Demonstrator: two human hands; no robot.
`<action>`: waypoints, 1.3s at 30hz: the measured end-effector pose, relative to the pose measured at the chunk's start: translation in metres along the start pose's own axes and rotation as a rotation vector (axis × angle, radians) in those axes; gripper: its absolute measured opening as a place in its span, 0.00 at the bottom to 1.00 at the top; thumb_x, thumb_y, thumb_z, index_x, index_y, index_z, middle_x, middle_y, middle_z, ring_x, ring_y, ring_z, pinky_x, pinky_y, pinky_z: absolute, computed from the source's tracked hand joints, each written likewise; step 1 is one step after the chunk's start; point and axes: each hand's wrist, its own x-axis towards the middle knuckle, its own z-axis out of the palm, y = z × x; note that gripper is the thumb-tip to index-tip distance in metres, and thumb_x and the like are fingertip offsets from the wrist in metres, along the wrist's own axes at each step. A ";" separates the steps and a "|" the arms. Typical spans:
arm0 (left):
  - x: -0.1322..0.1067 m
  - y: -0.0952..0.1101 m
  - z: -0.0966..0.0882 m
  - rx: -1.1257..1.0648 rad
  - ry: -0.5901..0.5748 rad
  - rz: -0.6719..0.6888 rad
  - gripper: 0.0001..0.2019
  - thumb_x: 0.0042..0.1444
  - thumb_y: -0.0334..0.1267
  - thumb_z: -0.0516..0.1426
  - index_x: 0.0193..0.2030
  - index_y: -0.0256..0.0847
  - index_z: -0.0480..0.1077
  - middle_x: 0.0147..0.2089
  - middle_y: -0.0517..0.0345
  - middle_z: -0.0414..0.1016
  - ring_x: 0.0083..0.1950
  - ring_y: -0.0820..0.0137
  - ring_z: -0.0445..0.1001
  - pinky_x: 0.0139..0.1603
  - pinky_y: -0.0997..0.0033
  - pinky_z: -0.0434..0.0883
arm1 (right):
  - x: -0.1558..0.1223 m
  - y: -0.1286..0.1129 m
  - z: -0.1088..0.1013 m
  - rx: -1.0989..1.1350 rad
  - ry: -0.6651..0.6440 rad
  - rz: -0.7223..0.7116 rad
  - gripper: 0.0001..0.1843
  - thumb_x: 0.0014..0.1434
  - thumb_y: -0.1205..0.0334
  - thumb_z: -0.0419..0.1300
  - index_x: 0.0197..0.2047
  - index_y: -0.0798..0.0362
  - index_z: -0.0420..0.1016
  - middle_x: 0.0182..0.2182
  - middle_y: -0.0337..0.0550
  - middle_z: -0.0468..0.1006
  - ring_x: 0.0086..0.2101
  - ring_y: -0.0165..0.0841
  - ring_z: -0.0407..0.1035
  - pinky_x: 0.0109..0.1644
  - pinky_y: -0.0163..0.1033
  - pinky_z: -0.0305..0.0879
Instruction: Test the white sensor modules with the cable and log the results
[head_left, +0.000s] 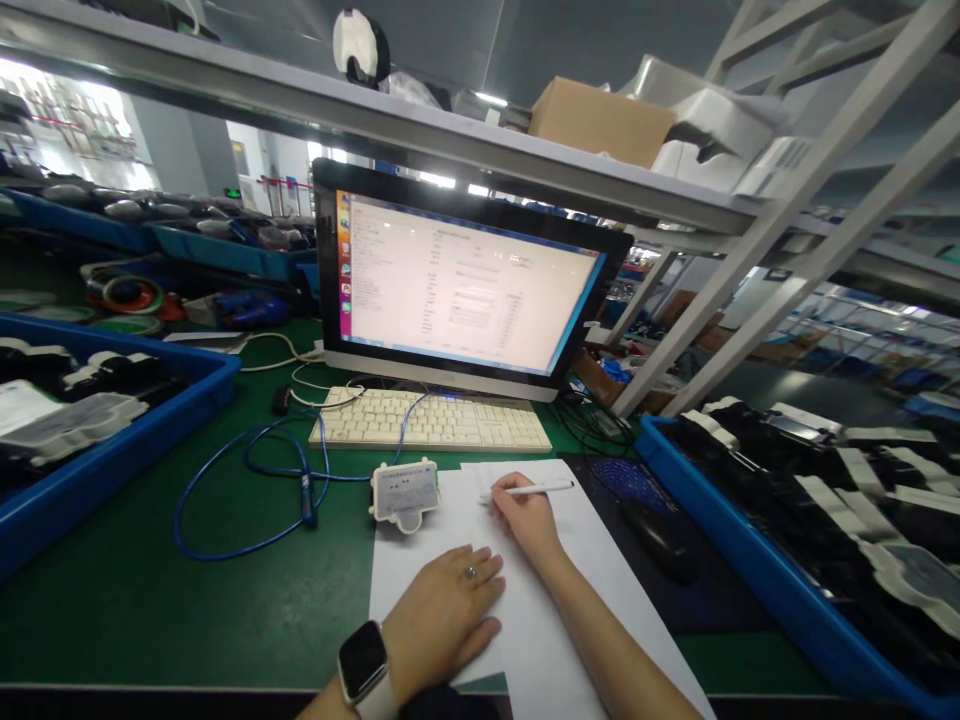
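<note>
My right hand (523,517) is closed around a white pen (541,488), its tip down at the white paper (592,590). My left hand (448,608) lies flat on the lower left part of the paper, fingers stretched out, with a ring on one finger and a watch (363,662) at the wrist. Just beyond it, a small pale plastic device (406,494) with a printed label rests on the paper's upper left edge. A blue cable (217,553) runs from the device and loops over the green table mat.
A cream keyboard (435,422) sits below a lit monitor (472,285). Blue trays of black and white parts flank the mat, one left (225,375) and one right (739,590). A black mouse (656,538) lies on a dark pad. Overhead, a shelf (465,128) carries a cardboard box (600,120).
</note>
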 end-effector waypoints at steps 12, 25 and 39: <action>0.002 0.006 -0.001 -0.024 0.056 -0.004 0.14 0.58 0.39 0.54 0.49 0.37 0.67 0.57 0.54 0.66 0.58 0.65 0.64 0.64 0.63 0.56 | -0.006 0.014 -0.007 -0.187 0.094 -0.111 0.12 0.46 0.58 0.55 0.18 0.53 0.56 0.12 0.35 0.63 0.17 0.26 0.55 0.22 0.33 0.52; 0.001 0.004 -0.003 -0.022 0.052 0.002 0.13 0.58 0.39 0.54 0.48 0.36 0.67 0.56 0.53 0.67 0.59 0.66 0.64 0.63 0.63 0.56 | -0.007 0.013 -0.006 -0.240 0.077 -0.150 0.13 0.47 0.59 0.54 0.18 0.52 0.55 0.12 0.35 0.61 0.17 0.27 0.55 0.23 0.33 0.53; 0.002 0.005 -0.005 -0.012 0.034 0.003 0.13 0.58 0.38 0.54 0.48 0.35 0.67 0.57 0.53 0.67 0.58 0.64 0.64 0.63 0.63 0.56 | -0.008 0.010 -0.007 -0.268 0.111 -0.171 0.13 0.46 0.57 0.53 0.17 0.52 0.55 0.14 0.35 0.61 0.19 0.27 0.55 0.25 0.34 0.54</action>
